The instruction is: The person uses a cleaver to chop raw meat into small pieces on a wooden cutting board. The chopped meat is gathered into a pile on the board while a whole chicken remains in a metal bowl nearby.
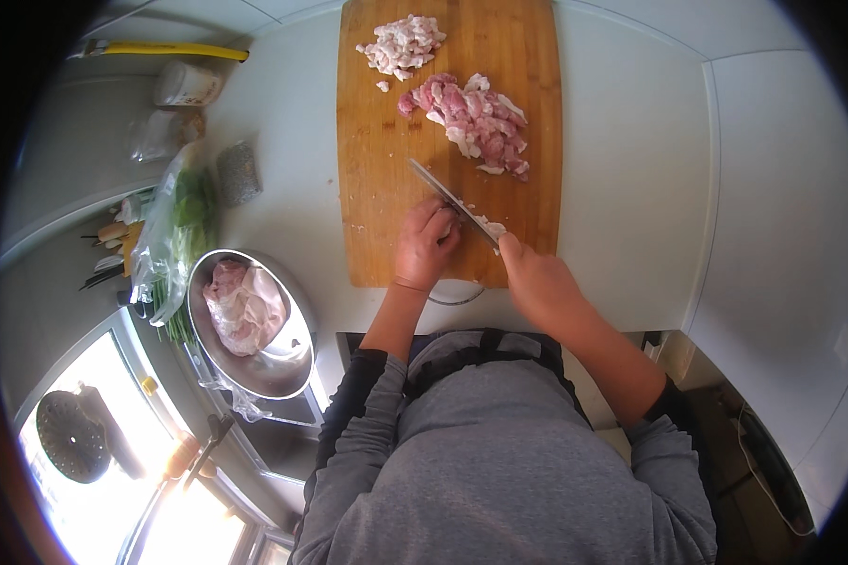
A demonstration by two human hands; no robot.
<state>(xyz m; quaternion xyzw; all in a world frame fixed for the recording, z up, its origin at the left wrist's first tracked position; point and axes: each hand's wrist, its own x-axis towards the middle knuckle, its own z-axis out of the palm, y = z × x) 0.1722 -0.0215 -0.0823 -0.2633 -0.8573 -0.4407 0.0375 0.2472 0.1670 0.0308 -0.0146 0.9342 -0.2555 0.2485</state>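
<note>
My right hand (537, 282) grips the handle of a knife (449, 200), its blade slanting up and left over the lower part of a wooden cutting board (378, 233). Against the blade's left side, my left hand (427, 236) has its fingers curled down; what lies beneath them is mostly hidden. Small pale bits of meat (493, 226) lie to the right of the blade. Farther up the board is a pile of pink meat pieces with pale fat (480, 127). A pile of pale diced fat (403, 44) sits at the upper left.
A metal bowl (208, 353) with a large piece of raw meat (244, 307) stands at the left. Beyond it are green vegetables in a plastic bag (184, 219), a bag of small grains (239, 173) and a lidded jar (187, 85). A perforated ladle (74, 438) is at the lower left.
</note>
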